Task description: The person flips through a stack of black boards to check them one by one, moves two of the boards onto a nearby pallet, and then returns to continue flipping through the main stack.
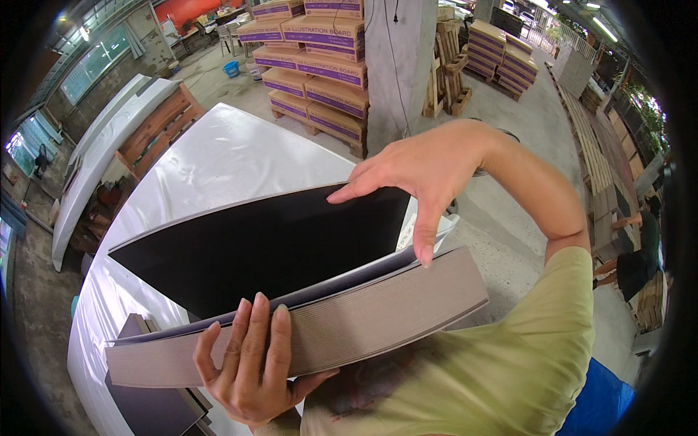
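Observation:
A thick stack of grey-brown boards (378,309) is tilted in front of my chest, its layered edges facing me. My left hand (251,363) grips its near left part, fingers over the layered edges and thumb below. Just behind the stack's upper edge runs a thin dark sheet (327,287). Beyond it a large black board (269,240) stands tilted back, with a gap between. Arched over that gap, my right hand (429,171) has thumb and fingers wide apart. Its thumb tip touches the stack's top edge near the right end; its fingers reach the black board's far upper edge.
A white-covered table (240,149) lies under the boards, with more dark boards (149,396) at its near left. Stacked cartons (327,73) and a concrete pillar (398,65) stand beyond. A wooden pallet (156,131) leans at left. Another person (631,254) is at far right.

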`<state>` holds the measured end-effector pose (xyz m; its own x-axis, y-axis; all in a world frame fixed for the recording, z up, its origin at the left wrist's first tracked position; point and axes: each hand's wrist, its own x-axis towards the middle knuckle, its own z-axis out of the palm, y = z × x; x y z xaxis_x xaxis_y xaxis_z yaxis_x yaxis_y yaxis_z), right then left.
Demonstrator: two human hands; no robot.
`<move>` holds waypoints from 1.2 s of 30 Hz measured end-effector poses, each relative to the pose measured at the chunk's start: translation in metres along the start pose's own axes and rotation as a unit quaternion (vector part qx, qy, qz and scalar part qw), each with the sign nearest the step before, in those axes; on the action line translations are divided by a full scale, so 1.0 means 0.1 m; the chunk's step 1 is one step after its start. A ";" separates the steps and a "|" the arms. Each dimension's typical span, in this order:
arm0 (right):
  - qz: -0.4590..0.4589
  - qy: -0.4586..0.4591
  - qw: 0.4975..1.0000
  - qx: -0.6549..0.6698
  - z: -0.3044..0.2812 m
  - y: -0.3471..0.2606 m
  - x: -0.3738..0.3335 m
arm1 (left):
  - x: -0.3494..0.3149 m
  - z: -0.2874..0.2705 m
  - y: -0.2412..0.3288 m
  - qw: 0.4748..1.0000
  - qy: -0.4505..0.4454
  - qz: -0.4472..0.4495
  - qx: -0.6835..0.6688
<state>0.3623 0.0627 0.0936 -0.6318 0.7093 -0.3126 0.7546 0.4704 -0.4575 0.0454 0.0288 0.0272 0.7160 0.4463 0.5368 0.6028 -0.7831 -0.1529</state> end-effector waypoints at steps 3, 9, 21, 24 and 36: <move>-0.015 0.011 1.000 0.005 0.00 0.04 0.00 | -0.04 0.01 0.00 1.000 -0.014 -0.016 0.011; -0.036 -0.002 0.997 0.064 -0.06 0.04 -0.03 | -0.04 0.00 0.01 0.999 0.025 -0.005 0.030; -0.078 0.020 0.993 0.081 0.04 0.04 -0.10 | -0.02 0.00 0.01 0.999 0.018 -0.006 0.026; -0.039 0.042 0.992 0.108 0.12 0.05 -0.11 | -0.03 0.00 0.00 0.999 0.003 -0.001 0.032; 0.009 0.022 0.998 0.053 0.03 0.08 -0.07 | -0.02 0.01 0.02 0.999 0.009 -0.013 0.042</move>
<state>0.3723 0.0604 0.0899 -0.6077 0.7410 -0.2858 0.7417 0.4008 -0.5379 0.0457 0.0273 0.0248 0.6931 0.4580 0.5567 0.6495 -0.7317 -0.2066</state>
